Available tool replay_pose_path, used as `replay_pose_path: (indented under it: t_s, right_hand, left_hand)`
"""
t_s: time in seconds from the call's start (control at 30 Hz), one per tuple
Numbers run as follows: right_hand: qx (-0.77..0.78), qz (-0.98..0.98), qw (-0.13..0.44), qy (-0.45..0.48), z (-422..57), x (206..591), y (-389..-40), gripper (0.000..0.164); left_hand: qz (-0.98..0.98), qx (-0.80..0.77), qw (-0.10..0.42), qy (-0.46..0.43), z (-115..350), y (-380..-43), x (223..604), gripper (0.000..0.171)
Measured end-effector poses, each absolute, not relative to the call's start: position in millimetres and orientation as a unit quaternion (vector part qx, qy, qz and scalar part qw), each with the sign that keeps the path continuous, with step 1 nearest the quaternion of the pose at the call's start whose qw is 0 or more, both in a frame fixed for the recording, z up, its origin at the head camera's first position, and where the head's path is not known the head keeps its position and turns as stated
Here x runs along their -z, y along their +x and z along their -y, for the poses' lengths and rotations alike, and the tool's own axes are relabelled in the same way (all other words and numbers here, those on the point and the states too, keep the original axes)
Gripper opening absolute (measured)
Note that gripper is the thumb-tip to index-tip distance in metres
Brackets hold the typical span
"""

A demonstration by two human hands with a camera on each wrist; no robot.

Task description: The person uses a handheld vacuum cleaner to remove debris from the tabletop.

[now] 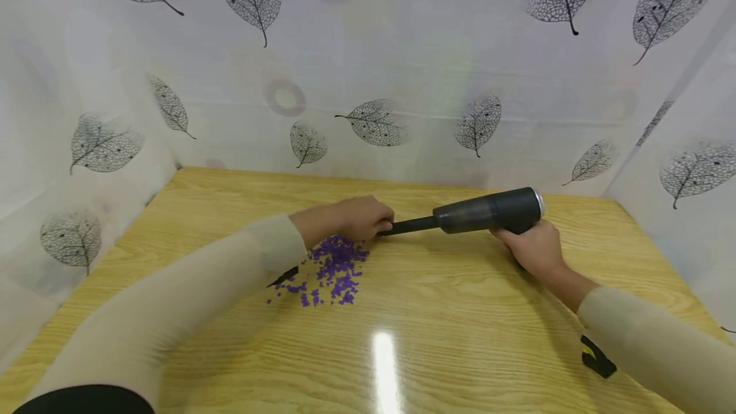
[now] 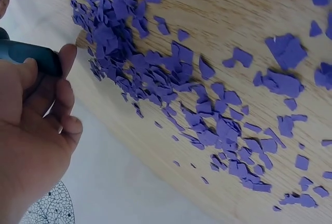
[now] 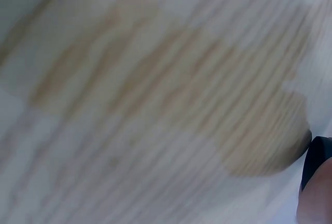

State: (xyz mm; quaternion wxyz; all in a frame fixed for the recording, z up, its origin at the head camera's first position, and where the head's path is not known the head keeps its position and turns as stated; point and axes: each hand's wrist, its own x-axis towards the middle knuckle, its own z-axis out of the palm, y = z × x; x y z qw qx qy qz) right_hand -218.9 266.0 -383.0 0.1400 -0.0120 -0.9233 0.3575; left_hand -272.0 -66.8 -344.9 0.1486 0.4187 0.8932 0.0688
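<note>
Vac: 1 black cylindrical plastic-looking handheld vacuum (image 1: 489,209), silver rim on its R end; at the table's far half, R of the scraps; can't tell if it touches the tabletop.
Long axis: approx. L–R, R end a bit higher in head view.
Nozzle: 1 slim straight black tube (image 1: 411,225), pts L; tip end in L hand, near the scraps' upper R edge.
Hands: 2, both on the vac.
L hand (image 1: 362,217): pinches nozzle nr. its tip, narrow grip, thumb + fingers round the tube.
R hand (image 1: 535,248): grips vac from below, nr. its wide end; handle mostly hidden.
Scraps: purple flat irregular paper-like bits (image 1: 339,260), too many to count; dense clump nr. L hand, looser bits toward the wearer.
Sleeves: 2, long cream fabric (image 1: 190,292).
Black item: 1, small + dark (image 1: 284,276), partly under L sleeve, ID unclear.
Blk/yellow item: 1 (image 1: 600,363), partly behind R sleeve.
Table: 1, yellowish wood-grain top (image 1: 460,318).
Backdrop: pale sheet w/ dk leaf prints (image 1: 402,50).
</note>
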Motion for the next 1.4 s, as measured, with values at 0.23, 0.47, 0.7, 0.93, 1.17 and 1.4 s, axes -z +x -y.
replay_pose_path:
  t_s: [0.23, 0.47, 0.7, 0.93, 1.17, 1.4]
  right_hand:
    - [-0.345, 0.926, 0.151, -0.011, -261.0, 384.6, -224.8, 0.039]
    - [-0.333, 0.929, 0.159, -0.016, -253.5, 384.2, -229.6, 0.043]
    - [-0.328, 0.933, 0.143, -0.022, -248.5, 384.4, -236.2, 0.043]
    - [-0.336, 0.932, 0.134, -0.017, -244.7, 384.7, -241.5, 0.043]
    - [-0.325, 0.936, 0.133, -0.002, -242.8, 383.1, -242.9, 0.041]
    - [-0.331, 0.935, 0.127, 0.015, -239.8, 382.6, -242.9, 0.038]
  left_hand:
    - [-0.905, -0.008, 0.081, 0.418, 69.0, -271.7, 344.2, 0.02]
    - [-0.898, -0.001, 0.045, 0.438, 73.3, -280.1, 345.1, 0.021]
    - [-0.896, -0.026, 0.07, 0.437, 77.4, -285.6, 341.7, 0.021]
    - [-0.9, -0.038, 0.092, 0.423, 80.6, -287.2, 343.6, 0.021]
    - [-0.895, -0.036, 0.095, 0.434, 84.6, -286.2, 347.8, 0.02]
    - [-0.884, -0.043, 0.081, 0.458, 90.1, -280.8, 347.3, 0.018]
